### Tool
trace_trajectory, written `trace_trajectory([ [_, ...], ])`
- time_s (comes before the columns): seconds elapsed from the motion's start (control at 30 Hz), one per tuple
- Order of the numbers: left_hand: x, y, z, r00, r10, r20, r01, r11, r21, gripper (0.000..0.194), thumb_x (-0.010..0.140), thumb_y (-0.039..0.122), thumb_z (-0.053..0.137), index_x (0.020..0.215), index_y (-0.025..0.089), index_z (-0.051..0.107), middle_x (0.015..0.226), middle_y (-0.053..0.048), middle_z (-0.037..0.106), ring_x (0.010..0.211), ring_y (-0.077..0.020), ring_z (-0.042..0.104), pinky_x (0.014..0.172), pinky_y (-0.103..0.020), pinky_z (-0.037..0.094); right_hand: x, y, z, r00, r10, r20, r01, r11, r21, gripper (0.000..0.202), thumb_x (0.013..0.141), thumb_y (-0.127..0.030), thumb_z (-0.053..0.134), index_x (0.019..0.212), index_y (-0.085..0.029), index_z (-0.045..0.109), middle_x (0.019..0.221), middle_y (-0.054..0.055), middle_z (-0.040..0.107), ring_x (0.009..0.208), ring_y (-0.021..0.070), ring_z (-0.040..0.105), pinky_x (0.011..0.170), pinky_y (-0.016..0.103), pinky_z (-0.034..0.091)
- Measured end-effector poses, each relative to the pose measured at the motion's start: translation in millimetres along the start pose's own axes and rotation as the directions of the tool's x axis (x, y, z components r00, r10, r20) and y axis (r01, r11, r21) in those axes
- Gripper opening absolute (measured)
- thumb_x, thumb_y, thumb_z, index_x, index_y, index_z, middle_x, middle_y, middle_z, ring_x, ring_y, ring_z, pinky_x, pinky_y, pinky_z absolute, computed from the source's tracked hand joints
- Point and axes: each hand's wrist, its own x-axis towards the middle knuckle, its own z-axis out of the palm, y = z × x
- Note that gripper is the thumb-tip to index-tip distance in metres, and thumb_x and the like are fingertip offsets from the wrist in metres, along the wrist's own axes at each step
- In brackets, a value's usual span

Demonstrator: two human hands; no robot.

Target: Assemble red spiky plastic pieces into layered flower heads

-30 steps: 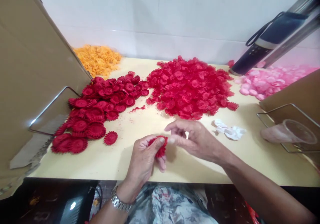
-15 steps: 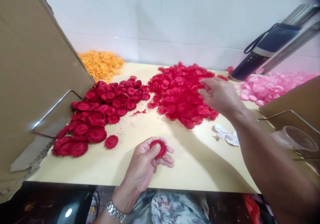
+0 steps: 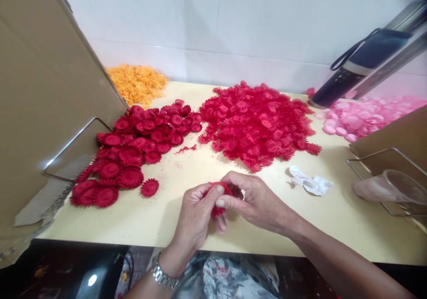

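Near the front of the table, my left hand (image 3: 195, 214) is closed around a red, fringe-edged flower disc (image 3: 218, 211), thumb across its face. My right hand (image 3: 255, 201) meets it from the right, thumb and fingers pinched at the same red disc. Both hands cover most of it, so I cannot tell whether it is one layer or several. Beyond them lies a loose pile of bright red flower discs (image 3: 256, 125). To the left is a heap of darker, thicker red discs (image 3: 130, 152), with a single disc (image 3: 149, 187) lying apart.
Cardboard walls (image 3: 50, 68) with wire handles (image 3: 76, 141) flank the table (image 3: 160, 223). Orange pieces (image 3: 138, 83) sit back left, pink discs (image 3: 363, 114) back right. A dark blue bottle (image 3: 360, 63) leans at the wall. Crumpled tissue (image 3: 310, 182) and a plastic cup (image 3: 383, 188) lie right.
My right hand has come back from the bright red pile to my left hand and now pinches at the disc there. The left hand keeps its hold, its fingers more curled.
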Motion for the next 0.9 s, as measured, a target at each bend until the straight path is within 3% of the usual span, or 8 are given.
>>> trace_trajectory([
  [0.13,-3.8,3.4,-3.4,0.998,-0.052,0.045,0.055,0.996,-0.073,0.037,0.076,0.048,0.058,0.068,0.013,0.057,0.044,-0.001,0.059,0.028,-0.0114,0.05,0.028,-0.02,0.04,2.5,8.8,-11.6,0.999,-0.044,-0.026,0.046,0.994,0.096,0.021,0.087,-0.028,0.045,0.073,-0.016,0.054,0.062,-0.001,0.059,0.058,0.0105,0.055,0.054,0.021,0.042],
  [0.27,-6.5,9.7,-7.6,0.993,-0.042,0.107,0.057,0.988,-0.14,0.03,0.077,0.041,0.059,0.08,0.011,0.06,0.064,-0.008,0.068,0.047,-0.0156,0.062,0.045,-0.026,0.052,19.4,12.3,-64.3,0.95,-0.082,-0.301,0.019,0.979,-0.205,0.024,0.084,-0.031,0.047,0.065,-0.017,0.053,0.055,-0.002,0.047,0.048,0.0097,0.043,0.043,0.021,0.033],
  [0.37,-7.0,10.2,-8.2,0.996,-0.052,0.077,0.062,0.989,-0.135,0.021,0.071,0.028,0.067,0.079,0.011,0.059,0.07,-0.008,0.069,0.052,-0.0153,0.064,0.051,-0.026,0.054,35.8,18.7,-108.2,0.849,-0.15,-0.506,-0.227,0.762,-0.606,0.017,0.081,-0.027,0.051,0.088,-0.016,0.062,0.069,0.004,0.057,0.057,0.0155,0.051,0.053,0.028,0.04],
  [0.47,-6.9,7.3,-7.8,0.998,-0.056,0.001,0.056,0.994,-0.098,0.018,0.068,0.025,0.068,0.072,0.011,0.058,0.058,-0.005,0.067,0.044,-0.0136,0.06,0.044,-0.024,0.051,40.9,25.7,-124.5,0.811,-0.273,-0.518,-0.328,0.522,-0.788,0.037,0.077,-0.027,0.057,0.111,-0.013,0.057,0.097,0.014,0.059,0.081,0.0268,0.057,0.069,0.038,0.044],
  [0.53,-6.3,5.6,-7.5,0.998,-0.05,-0.028,0.048,0.996,-0.072,0.018,0.069,0.026,0.066,0.069,0.011,0.057,0.052,-0.004,0.065,0.039,-0.0129,0.058,0.04,-0.023,0.049,35.3,25.4,-114.3,0.805,-0.32,-0.5,-0.26,0.566,-0.782,0.033,0.079,-0.029,0.056,0.109,-0.014,0.059,0.095,0.014,0.06,0.082,0.0261,0.058,0.071,0.038,0.045],
  [0.6,-5.3,4.8,-6.9,0.998,-0.041,-0.037,0.039,0.998,-0.052,0.018,0.07,0.027,0.065,0.066,0.012,0.057,0.05,-0.002,0.064,0.036,-0.0122,0.057,0.038,-0.022,0.048,24.7,19.8,-91.1,0.827,-0.317,-0.465,-0.11,0.719,-0.686,0.021,0.083,-0.03,0.052,0.094,-0.016,0.063,0.082,0.009,0.062,0.074,0.021,0.058,0.067,0.033,0.046],
  [0.7,-3.6,4.0,-4.5,0.999,-0.019,-0.034,0.018,0.999,-0.032,0.018,0.071,0.028,0.064,0.064,0.012,0.057,0.049,-0.001,0.063,0.035,-0.0118,0.056,0.037,-0.021,0.047,9.1,7.7,-46.8,0.955,-0.161,-0.251,0.066,0.935,-0.348,0.017,0.084,-0.031,0.052,0.081,-0.018,0.062,0.073,0.005,0.063,0.064,0.0152,0.058,0.056,0.026,0.045],
  [0.9,-3.2,-0.8,-1.1,1.0,0.024,-0.007,-0.023,0.999,0.035,0.025,0.073,0.034,0.064,0.06,0.012,0.058,0.036,0.002,0.055,0.029,-0.0111,0.051,0.031,-0.019,0.043,1.7,0.1,2.3,0.995,0.076,0.057,-0.082,0.989,0.12,0.01,0.077,-0.023,0.06,0.079,-0.02,0.05,0.054,-0.006,0.059,0.052,0.0113,0.057,0.048,0.02,0.042],
])
